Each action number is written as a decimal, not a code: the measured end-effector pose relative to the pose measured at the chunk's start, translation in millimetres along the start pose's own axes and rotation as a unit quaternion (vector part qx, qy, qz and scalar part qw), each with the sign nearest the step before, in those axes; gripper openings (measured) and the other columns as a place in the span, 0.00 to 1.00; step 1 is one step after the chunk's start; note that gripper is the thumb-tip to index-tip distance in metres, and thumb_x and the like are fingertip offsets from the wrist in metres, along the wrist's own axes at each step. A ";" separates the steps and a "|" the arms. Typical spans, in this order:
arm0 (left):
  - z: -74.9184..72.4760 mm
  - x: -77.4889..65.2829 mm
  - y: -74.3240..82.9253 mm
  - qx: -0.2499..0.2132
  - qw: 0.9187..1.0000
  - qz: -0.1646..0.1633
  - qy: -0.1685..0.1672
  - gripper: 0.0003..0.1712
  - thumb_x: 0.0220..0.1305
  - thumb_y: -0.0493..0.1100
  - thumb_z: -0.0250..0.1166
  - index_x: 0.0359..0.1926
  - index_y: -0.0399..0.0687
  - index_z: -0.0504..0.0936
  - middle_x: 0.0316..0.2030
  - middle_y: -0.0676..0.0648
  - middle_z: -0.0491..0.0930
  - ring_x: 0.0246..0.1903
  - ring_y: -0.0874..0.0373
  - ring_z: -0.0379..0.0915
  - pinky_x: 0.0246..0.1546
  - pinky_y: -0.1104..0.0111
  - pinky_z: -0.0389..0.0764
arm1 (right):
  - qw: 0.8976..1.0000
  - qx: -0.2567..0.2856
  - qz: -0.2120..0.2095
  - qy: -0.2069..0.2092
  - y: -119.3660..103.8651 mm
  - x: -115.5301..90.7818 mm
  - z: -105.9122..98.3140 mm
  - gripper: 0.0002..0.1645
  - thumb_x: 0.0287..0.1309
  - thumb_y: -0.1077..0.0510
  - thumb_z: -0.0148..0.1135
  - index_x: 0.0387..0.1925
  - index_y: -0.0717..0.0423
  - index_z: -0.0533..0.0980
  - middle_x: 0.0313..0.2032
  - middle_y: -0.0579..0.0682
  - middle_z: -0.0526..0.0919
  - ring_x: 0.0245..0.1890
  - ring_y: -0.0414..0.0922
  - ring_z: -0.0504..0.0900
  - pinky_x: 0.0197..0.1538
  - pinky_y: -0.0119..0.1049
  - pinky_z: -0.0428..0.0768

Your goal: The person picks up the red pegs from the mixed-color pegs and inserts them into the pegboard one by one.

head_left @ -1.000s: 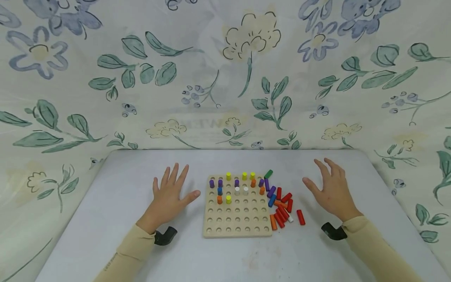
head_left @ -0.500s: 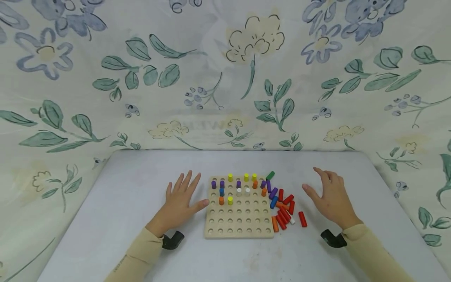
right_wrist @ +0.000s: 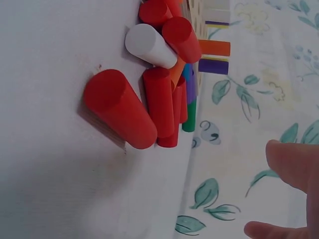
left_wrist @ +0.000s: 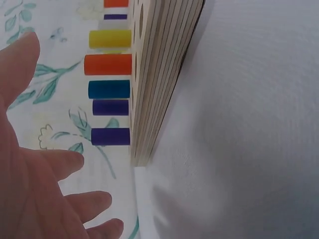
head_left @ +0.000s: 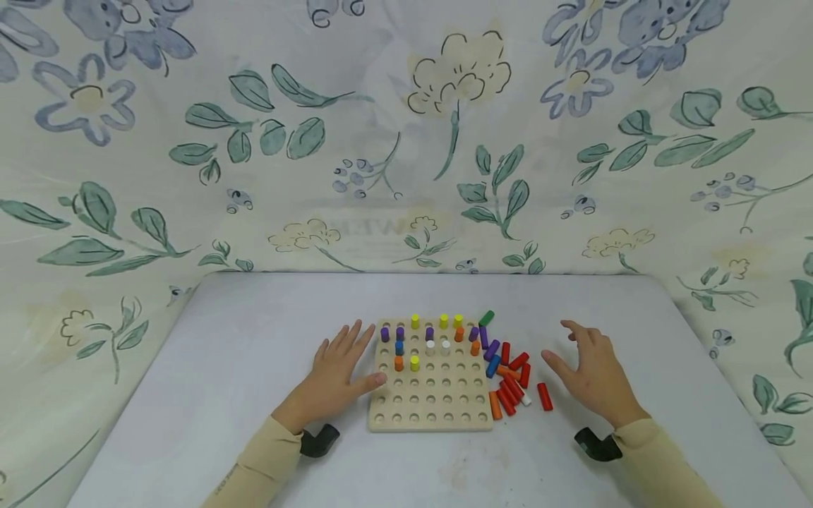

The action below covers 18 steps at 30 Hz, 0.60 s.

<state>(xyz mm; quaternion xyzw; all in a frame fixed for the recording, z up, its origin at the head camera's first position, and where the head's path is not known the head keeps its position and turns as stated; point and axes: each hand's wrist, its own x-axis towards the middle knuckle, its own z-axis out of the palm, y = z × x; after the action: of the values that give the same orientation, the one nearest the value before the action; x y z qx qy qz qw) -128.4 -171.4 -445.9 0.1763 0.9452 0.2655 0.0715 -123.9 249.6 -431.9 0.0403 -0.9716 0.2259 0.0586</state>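
Observation:
A wooden pegboard with rows of round holes lies on the table. Colored pegs stand in its back rows, among them a yellow peg, an orange peg and a blue peg. My left hand hovers at the board's left side with fingers spread, its thumb overlapping the edge in the head view. Right of the loose pegs is my right hand, fingers loosely bent and holding nothing. Nearest to it lies a single red peg; a white peg pokes out of the pile.
Several loose red, orange, purple and blue pegs crowd the board's right side, with a green peg at its back right corner. The white table ends at a flowered cloth behind. Black wrist mounts sit on both wrists.
My left hand has moved right and a little nearer me, up to the board's left edge. My right hand has come slightly toward me. The pegs lie as before.

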 end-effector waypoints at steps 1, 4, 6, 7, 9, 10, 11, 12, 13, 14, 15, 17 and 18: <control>0.7 -0.4 0.7 -0.002 1.000 0.001 0.001 0.50 0.69 0.63 0.60 0.79 0.43 0.51 0.78 0.34 0.44 0.76 0.32 0.35 0.69 0.32 0.36 | 1.000 0.000 -0.001 0.000 0.3 -0.8 0.9 0.41 0.63 0.45 0.67 0.67 0.66 0.65 0.52 0.69 0.74 0.52 0.65 0.71 0.48 0.62 0.80; 3.7 -1.0 1.2 -0.002 1.000 0.008 -0.003 0.50 0.69 0.64 0.60 0.79 0.42 0.51 0.78 0.33 0.44 0.76 0.32 0.36 0.69 0.32 0.36 | 1.000 0.002 0.001 -0.003 0.5 -3.2 2.8 0.40 0.63 0.45 0.67 0.66 0.66 0.66 0.51 0.69 0.75 0.51 0.64 0.72 0.48 0.61 0.80; 5.9 -1.5 1.2 -0.002 1.000 0.008 -0.009 0.51 0.69 0.64 0.60 0.79 0.42 0.50 0.78 0.34 0.44 0.76 0.34 0.36 0.69 0.32 0.36 | 1.000 0.004 0.005 -0.009 0.5 -4.9 3.9 0.40 0.63 0.45 0.67 0.66 0.66 0.66 0.51 0.68 0.75 0.50 0.63 0.72 0.48 0.60 0.80; 6.7 -1.9 1.5 -0.003 1.000 0.008 -0.013 0.51 0.69 0.64 0.59 0.79 0.41 0.50 0.78 0.34 0.44 0.76 0.34 0.36 0.69 0.32 0.35 | 1.000 0.006 0.007 -0.012 0.6 -5.8 4.3 0.40 0.63 0.45 0.67 0.66 0.66 0.66 0.51 0.68 0.76 0.50 0.62 0.72 0.47 0.60 0.81; 8.5 -2.7 1.7 -0.004 1.000 0.005 -0.021 0.52 0.69 0.64 0.59 0.79 0.41 0.48 0.78 0.35 0.43 0.77 0.35 0.35 0.69 0.33 0.34 | 1.000 0.009 0.012 -0.019 0.9 -7.8 5.3 0.39 0.63 0.45 0.67 0.65 0.66 0.67 0.50 0.67 0.77 0.49 0.61 0.73 0.47 0.58 0.81; 9.1 -3.2 2.2 -0.005 1.000 0.003 -0.024 0.52 0.69 0.64 0.59 0.79 0.41 0.48 0.78 0.35 0.43 0.77 0.36 0.35 0.70 0.34 0.34 | 1.000 0.010 0.016 -0.024 1.3 -8.8 5.8 0.38 0.63 0.45 0.67 0.64 0.66 0.67 0.49 0.66 0.77 0.48 0.60 0.74 0.46 0.57 0.81; 9.8 -3.5 2.4 -0.008 1.000 0.002 -0.027 0.52 0.69 0.64 0.59 0.79 0.40 0.48 0.78 0.36 0.43 0.77 0.37 0.35 0.70 0.34 0.33 | 0.999 0.011 0.020 -0.028 1.8 -10.0 6.3 0.37 0.63 0.45 0.67 0.63 0.66 0.68 0.48 0.65 0.77 0.47 0.59 0.74 0.46 0.56 0.81; 10.4 -3.8 2.7 -0.009 1.000 0.002 -0.029 0.52 0.69 0.64 0.59 0.79 0.40 0.48 0.78 0.36 0.43 0.77 0.37 0.35 0.70 0.34 0.33 | 0.999 0.011 0.023 -0.032 2.4 -11.2 6.7 0.36 0.63 0.45 0.67 0.62 0.66 0.69 0.47 0.64 0.78 0.46 0.58 0.74 0.45 0.56 0.81; 10.7 -4.2 3.4 -0.009 0.999 0.003 -0.031 0.52 0.69 0.64 0.59 0.79 0.40 0.47 0.78 0.36 0.43 0.77 0.37 0.35 0.70 0.34 0.33 | 0.999 0.012 0.026 -0.036 3.0 -12.4 6.9 0.35 0.63 0.46 0.67 0.60 0.66 0.70 0.46 0.63 0.78 0.45 0.57 0.75 0.44 0.54 0.81; 11.4 -4.3 3.6 -0.008 0.999 0.003 -0.032 0.53 0.69 0.65 0.59 0.79 0.40 0.47 0.78 0.36 0.43 0.77 0.37 0.35 0.70 0.35 0.33 | 0.999 0.012 0.028 -0.040 3.6 -13.4 6.9 0.34 0.63 0.46 0.67 0.59 0.66 0.71 0.45 0.62 0.79 0.44 0.56 0.75 0.44 0.53 0.81; 11.8 -4.5 3.8 -0.007 0.999 0.004 -0.034 0.53 0.69 0.65 0.58 0.79 0.40 0.47 0.78 0.36 0.44 0.77 0.37 0.36 0.70 0.35 0.33 | 0.998 0.011 0.031 -0.044 4.3 -14.3 7.0 0.33 0.63 0.46 0.68 0.58 0.66 0.71 0.44 0.61 0.79 0.43 0.56 0.75 0.43 0.53 0.81; 12.8 -4.9 4.0 -0.007 0.999 0.005 -0.037 0.53 0.69 0.66 0.58 0.79 0.40 0.47 0.78 0.36 0.44 0.77 0.37 0.36 0.70 0.35 0.33 | 0.998 0.009 0.033 -0.055 5.3 -15.1 6.6 0.31 0.63 0.46 0.68 0.56 0.66 0.73 0.42 0.59 0.80 0.42 0.55 0.76 0.42 0.51 0.81; 13.3 -5.2 3.9 -0.007 0.999 0.006 -0.037 0.53 0.69 0.66 0.58 0.80 0.40 0.47 0.78 0.36 0.44 0.77 0.37 0.36 0.70 0.34 0.32 | 0.997 0.008 0.034 -0.062 5.6 -15.0 6.3 0.31 0.62 0.46 0.68 0.55 0.66 0.73 0.41 0.58 0.80 0.41 0.54 0.76 0.41 0.50 0.81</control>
<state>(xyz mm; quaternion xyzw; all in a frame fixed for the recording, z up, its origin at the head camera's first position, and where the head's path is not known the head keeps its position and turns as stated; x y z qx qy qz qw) -119.4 -163.9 -454.9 0.1912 0.9390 0.2655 0.1059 -110.2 252.6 -441.9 0.0217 -0.9723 0.2326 -0.0094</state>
